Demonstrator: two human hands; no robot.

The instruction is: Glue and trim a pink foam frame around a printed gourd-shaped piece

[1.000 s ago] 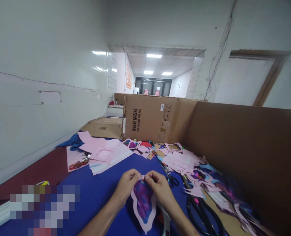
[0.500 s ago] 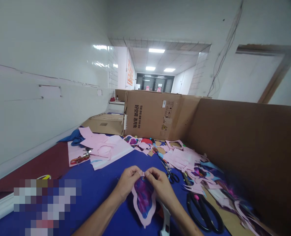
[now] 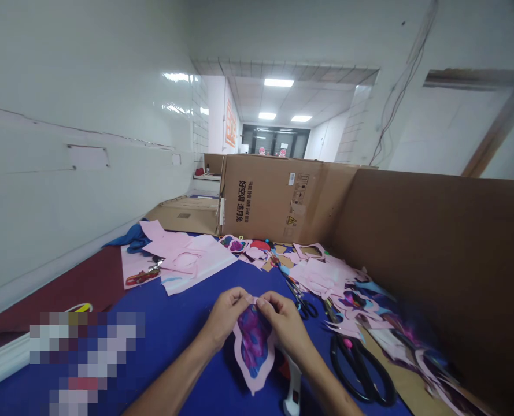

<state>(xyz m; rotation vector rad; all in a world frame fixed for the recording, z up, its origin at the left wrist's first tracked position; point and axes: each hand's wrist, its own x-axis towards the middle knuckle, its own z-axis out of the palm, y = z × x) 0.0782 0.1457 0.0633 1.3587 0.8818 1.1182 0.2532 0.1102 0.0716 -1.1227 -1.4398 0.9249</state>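
My left hand and my right hand over the blue table, fingers of both hands pinching together the top of a pink cutout, this cutout hanging near in front of me, big black scissors at right, white tool just under my right wrist

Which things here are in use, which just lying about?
In use: left hand and right hand, pinching the pink-edged purple cutout.

Lying about: black-handled scissors, small scissors, white tool, pink paper offcuts, cardboard box.
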